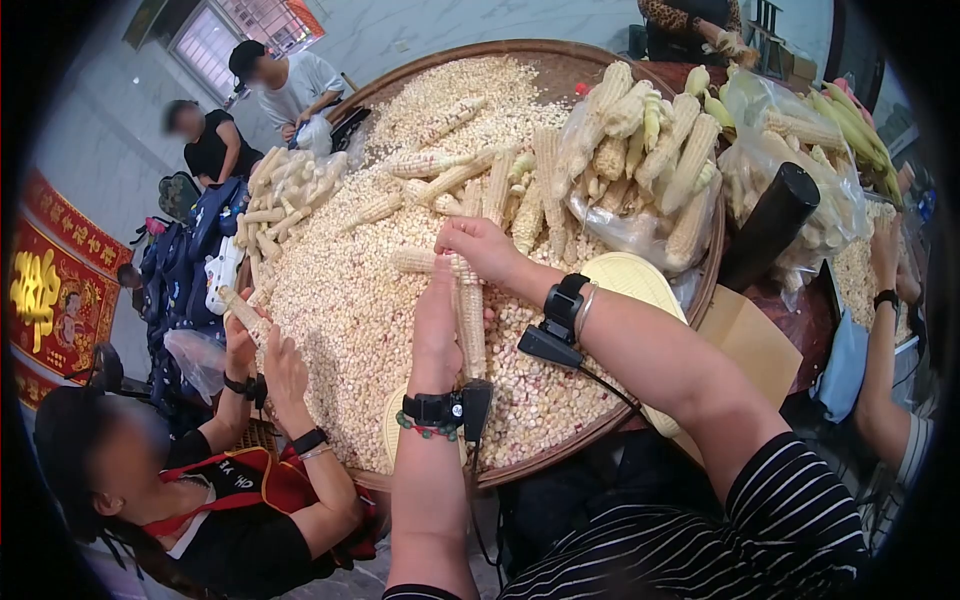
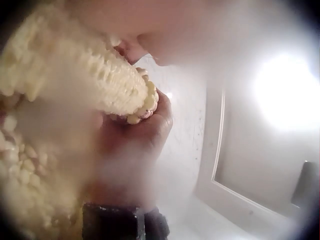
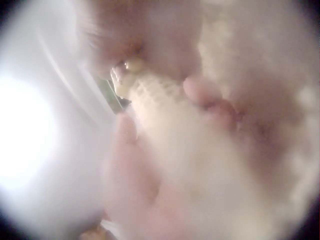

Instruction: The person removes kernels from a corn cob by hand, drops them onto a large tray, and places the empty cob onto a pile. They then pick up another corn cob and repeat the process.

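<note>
My left hand (image 1: 437, 325) grips a corn cob (image 1: 471, 325) that stands lengthwise under my fingers, its lower end near the wrist strap. At the cob's upper end the fingers of my right hand (image 1: 482, 248) are curled over the tip. In the left wrist view, most of the cob (image 2: 107, 80) is stripped, with a few pale and purplish kernels left around its tip. The right wrist view is blurred, but kernels show at the end of the cob (image 3: 155, 100) between both hands. Another cob (image 1: 410, 260) lies on the kernels just beyond my left thumb.
Loose kernels (image 1: 350, 330) cover a wide round tray (image 1: 520, 475). Cobs fill a plastic bag (image 1: 640, 225) at the right and form a heap (image 1: 290, 195) at the left. A yellow slipper-shaped pad (image 1: 625, 280) sits under my right forearm. A person (image 1: 290, 490) works a cob at left.
</note>
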`<state>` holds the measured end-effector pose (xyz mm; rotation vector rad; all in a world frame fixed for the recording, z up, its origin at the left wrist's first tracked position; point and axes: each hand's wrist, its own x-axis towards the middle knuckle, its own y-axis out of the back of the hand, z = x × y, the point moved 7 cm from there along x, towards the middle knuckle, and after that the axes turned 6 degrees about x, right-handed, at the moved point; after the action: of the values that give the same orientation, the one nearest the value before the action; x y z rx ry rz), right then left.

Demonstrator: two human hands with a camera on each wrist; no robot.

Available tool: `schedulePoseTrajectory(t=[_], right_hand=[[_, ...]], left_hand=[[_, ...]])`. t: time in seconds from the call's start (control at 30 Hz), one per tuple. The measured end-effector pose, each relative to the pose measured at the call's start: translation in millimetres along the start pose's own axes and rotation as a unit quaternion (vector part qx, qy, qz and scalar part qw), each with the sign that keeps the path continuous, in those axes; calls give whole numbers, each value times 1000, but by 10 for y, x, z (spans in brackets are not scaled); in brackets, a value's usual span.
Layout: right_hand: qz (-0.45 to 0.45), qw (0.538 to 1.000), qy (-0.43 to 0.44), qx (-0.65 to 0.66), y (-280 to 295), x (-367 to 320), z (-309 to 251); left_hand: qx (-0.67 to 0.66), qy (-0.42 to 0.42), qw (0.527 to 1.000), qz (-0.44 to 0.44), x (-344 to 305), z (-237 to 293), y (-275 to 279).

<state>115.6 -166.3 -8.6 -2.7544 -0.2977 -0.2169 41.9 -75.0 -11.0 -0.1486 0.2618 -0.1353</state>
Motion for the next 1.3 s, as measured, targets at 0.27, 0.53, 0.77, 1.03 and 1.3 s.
schedulePoseTrajectory(t=[0.27, 0.53, 0.77, 1.03, 1.3], right_hand=[[13, 1000, -11, -14, 49, 54, 161], [40, 998, -53, -11, 63, 5, 116], [41, 990, -105, 83, 41, -76, 35], [64, 992, -104, -34, 41, -99, -1], [49, 992, -18, -115, -25, -150, -91]], left_hand=[[84, -6, 996, 2, 49, -47, 59], [48, -25, 998, -41, 35, -20, 29], [-31, -9, 999, -41, 44, -35, 49], [-5, 22, 1000, -10, -41, 38, -46], [82, -20, 996, 28, -21, 15, 75]])
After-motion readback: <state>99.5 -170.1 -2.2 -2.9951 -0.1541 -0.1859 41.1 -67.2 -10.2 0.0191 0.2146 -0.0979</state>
